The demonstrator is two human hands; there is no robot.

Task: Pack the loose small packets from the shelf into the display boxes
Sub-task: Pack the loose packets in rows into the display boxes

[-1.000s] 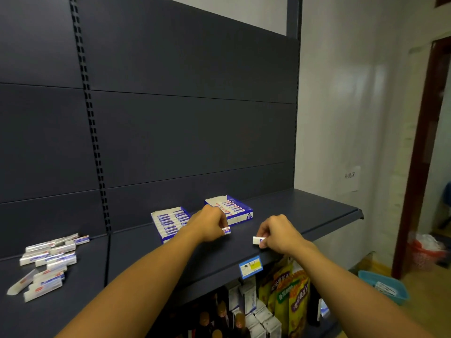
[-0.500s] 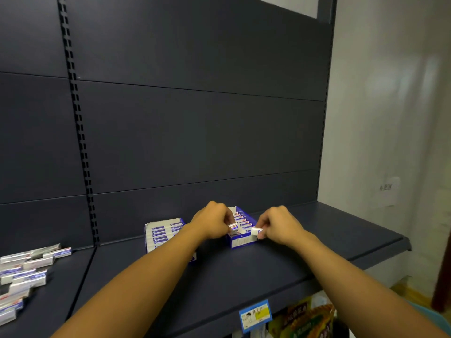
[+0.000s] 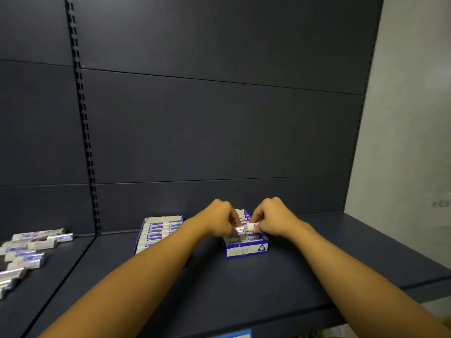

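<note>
Two blue-and-white display boxes sit on the dark shelf [image 3: 244, 284]. The right display box [image 3: 246, 250] is under both hands and holds rows of small packets. My left hand [image 3: 219, 219] pinches a small blue-and-white packet [image 3: 240, 231] just above that box. My right hand [image 3: 271, 219] pinches a small white packet [image 3: 251, 226] beside it, over the box's middle. The left display box [image 3: 158, 231] is filled with rows of packets and is partly hidden by my left forearm.
Several loose long white-and-blue packets [image 3: 26, 252] lie scattered on the neighbouring shelf section at the far left. A slotted upright [image 3: 83, 118] divides the two sections. A pale wall [image 3: 410, 118] borders the shelf on the right.
Both hands carried their small packets from the shelf's front edge back to the right display box and now hold them just above it. The camera has moved closer.
</note>
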